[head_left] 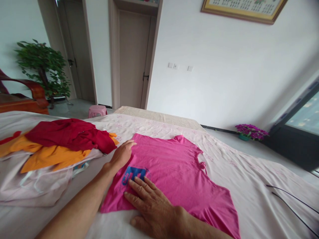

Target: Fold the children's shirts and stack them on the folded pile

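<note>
A pink T-shirt (171,166) lies spread on the bed, its neckline with a small tie towards the right and its hem towards the left. Near the hem it has a blue printed patch (136,174). My right hand (152,202) rests flat on the shirt's lower left part, fingers spread, the fingertips partly over the print. At the far left corner of the shirt, my left hand (124,152) touches the edge with its fingers stretched out; some of them are hidden from view.
Left of the shirt is a pile of clothes, with a dark red garment (72,134) over an orange one (57,157). Two thin dark strips (291,205) lie at the right. Beyond the bed (251,199) stand a pink stool (97,111) and purple flowers (251,132).
</note>
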